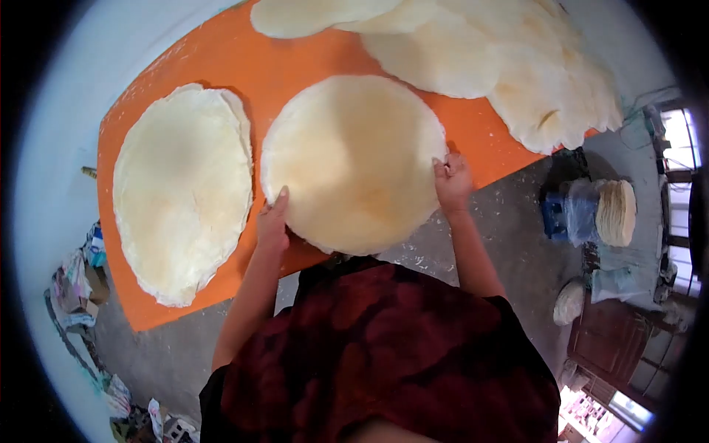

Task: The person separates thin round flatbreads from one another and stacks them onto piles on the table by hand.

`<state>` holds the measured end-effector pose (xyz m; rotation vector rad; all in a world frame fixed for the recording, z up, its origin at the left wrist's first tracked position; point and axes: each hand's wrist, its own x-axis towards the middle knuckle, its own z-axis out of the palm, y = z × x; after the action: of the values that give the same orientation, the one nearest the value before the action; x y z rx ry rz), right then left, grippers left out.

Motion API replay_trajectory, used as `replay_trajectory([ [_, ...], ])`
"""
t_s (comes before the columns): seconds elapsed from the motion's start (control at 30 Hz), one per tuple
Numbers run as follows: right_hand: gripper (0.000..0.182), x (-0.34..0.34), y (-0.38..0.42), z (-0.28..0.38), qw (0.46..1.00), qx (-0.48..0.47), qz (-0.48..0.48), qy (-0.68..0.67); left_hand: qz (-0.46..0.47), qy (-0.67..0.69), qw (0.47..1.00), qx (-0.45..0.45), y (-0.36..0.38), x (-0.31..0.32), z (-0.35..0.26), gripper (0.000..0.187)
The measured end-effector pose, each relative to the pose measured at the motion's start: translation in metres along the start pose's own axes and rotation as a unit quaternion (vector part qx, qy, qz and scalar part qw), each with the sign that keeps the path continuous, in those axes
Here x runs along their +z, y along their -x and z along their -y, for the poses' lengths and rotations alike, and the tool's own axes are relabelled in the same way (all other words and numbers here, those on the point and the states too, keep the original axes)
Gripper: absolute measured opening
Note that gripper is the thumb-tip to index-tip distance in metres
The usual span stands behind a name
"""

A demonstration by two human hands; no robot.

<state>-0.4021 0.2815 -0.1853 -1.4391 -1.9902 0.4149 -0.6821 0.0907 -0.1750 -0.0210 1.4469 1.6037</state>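
Observation:
A large round flatbread (354,159), pale and thin, is held level in front of me, its near edge reaching past the orange table (295,63). My left hand (274,221) grips its lower left rim, thumb on top and fingers underneath. At the right rim my right hand (453,179) pinches the edge. To the left, a stack of similar flatbreads (181,192) lies on the table with slightly uneven edges. Many more overlapping flatbreads (502,55) are spread across the far right of the table.
Grey floor (509,229) shows along the table's near side. Off to the right stand a blue crate (552,214), plastic bags (581,210) and another upright stack of flatbreads (617,213). Bags and boxes (81,284) pile up by the left wall.

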Motion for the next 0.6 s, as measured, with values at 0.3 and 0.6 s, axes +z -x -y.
replay_trajectory([
  [0.3, 0.020, 0.024, -0.006, 0.000, 0.996, -0.051, -0.062, -0.031, -0.039, 0.007, 0.999, 0.031, 0.001, 0.007, 0.002, 0.041],
  [0.6, 0.043, 0.004, 0.007, 0.040, 0.989, -0.131, -0.067, -0.001, -0.092, -0.079, 0.988, 0.094, -0.016, 0.020, 0.014, 0.038],
])
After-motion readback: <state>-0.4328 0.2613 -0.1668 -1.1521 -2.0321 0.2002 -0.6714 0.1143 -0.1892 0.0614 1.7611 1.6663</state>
